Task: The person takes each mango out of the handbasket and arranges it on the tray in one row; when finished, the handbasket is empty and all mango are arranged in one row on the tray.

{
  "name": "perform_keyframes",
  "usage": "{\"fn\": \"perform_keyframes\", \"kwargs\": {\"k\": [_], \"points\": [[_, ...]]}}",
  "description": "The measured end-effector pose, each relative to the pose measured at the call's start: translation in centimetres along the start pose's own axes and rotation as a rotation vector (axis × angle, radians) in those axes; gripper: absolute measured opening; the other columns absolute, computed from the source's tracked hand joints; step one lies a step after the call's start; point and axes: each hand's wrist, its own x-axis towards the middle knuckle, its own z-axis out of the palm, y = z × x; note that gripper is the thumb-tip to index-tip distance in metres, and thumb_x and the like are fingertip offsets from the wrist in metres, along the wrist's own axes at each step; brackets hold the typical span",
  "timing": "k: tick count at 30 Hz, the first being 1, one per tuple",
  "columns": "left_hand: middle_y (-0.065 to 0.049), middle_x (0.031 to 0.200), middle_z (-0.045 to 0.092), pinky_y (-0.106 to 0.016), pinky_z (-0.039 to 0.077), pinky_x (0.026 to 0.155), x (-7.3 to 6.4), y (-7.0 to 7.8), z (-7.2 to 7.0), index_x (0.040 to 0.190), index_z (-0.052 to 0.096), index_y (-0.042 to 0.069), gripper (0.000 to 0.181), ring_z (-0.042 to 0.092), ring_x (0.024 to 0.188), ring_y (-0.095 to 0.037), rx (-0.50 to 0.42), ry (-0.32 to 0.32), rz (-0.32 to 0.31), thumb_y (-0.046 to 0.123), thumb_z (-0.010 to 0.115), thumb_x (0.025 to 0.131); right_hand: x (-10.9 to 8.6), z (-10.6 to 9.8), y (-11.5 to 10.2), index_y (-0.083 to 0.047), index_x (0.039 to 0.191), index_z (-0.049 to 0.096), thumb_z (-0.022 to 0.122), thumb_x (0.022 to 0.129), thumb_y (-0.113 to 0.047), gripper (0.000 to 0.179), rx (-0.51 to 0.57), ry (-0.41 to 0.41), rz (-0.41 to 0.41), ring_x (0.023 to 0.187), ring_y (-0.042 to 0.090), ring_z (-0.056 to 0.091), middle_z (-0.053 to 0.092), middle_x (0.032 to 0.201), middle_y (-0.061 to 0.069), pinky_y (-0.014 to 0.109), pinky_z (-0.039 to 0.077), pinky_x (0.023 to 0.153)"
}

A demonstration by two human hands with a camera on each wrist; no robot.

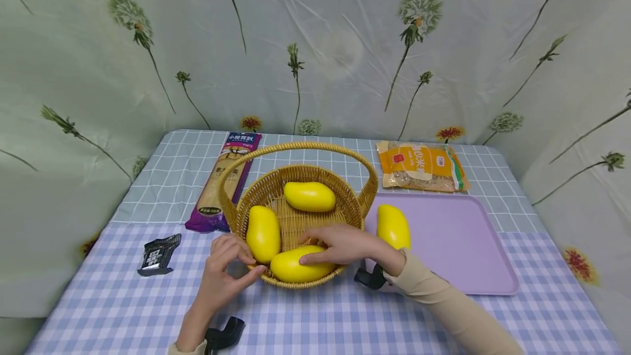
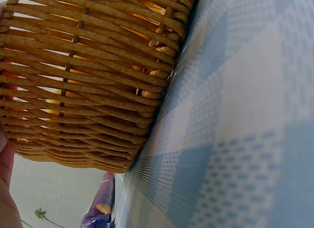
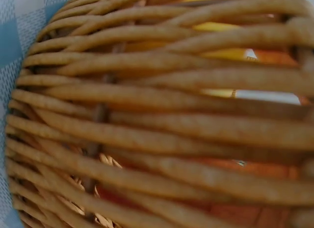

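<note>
A round wicker basket [image 1: 291, 226] with a tall arched handle holds three yellow mangoes: one at the back [image 1: 309, 197], one at the left [image 1: 263, 233] and one at the front [image 1: 291, 267]. My left hand [image 1: 222, 273] pinches the basket's front left rim between thumb and fingers. Over the right rim reaches my right hand [image 1: 340, 242], its thumb and fingers round the front mango, which still lies in the basket. Both wrist views show the woven side [image 2: 83, 90] of the basket close up; the right hand is hidden in its own wrist view.
Right of the basket, a lilac tray [image 1: 453, 245] bears another mango [image 1: 393, 226]. An orange food bag [image 1: 423, 166] lies behind the tray. A purple pasta pack [image 1: 222, 185] is left of the basket, with a small black packet [image 1: 159, 255] nearer the front.
</note>
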Motion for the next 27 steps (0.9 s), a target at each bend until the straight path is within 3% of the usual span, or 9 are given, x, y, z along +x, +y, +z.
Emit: {"fn": "perform_keyframes", "kwargs": {"k": [9,21,27], "points": [[-0.001,0.072,0.057,-0.031,0.027,0.087,0.03,0.08,-0.13,0.069,0.057,0.008,0.031,0.049,0.077,-0.018,0.003,-0.004,-0.010,0.030,0.075,0.082,0.52,0.11,-0.32,-0.017,0.131,0.055,0.056,0.091,-0.052,0.053,0.036,-0.057,0.009,0.101,0.006,0.054,0.059,0.122,-0.004,0.028,0.041,0.089],[-0.002,0.072,0.056,-0.031,0.027,0.089,-0.01,0.18,-0.09,0.069,0.057,0.008,0.032,0.049,0.078,-0.018,0.012,-0.009,-0.016,0.031,0.074,0.083,0.64,0.20,-0.42,-0.018,0.130,0.057,0.060,0.088,-0.052,0.054,-0.028,-0.026,0.065,0.116,0.015,0.051,0.056,0.129,0.000,0.033,0.038,0.097],[-0.002,0.072,0.056,-0.032,0.027,0.089,0.08,0.15,-0.04,0.069,0.056,0.008,0.033,0.049,0.077,-0.019,0.015,-0.007,-0.005,0.032,0.073,0.084,0.54,-0.09,-0.40,-0.017,0.128,0.058,0.065,0.084,-0.052,0.057,-0.054,0.025,0.108,0.103,0.016,0.054,0.056,0.121,0.002,0.035,0.042,0.088]]}}
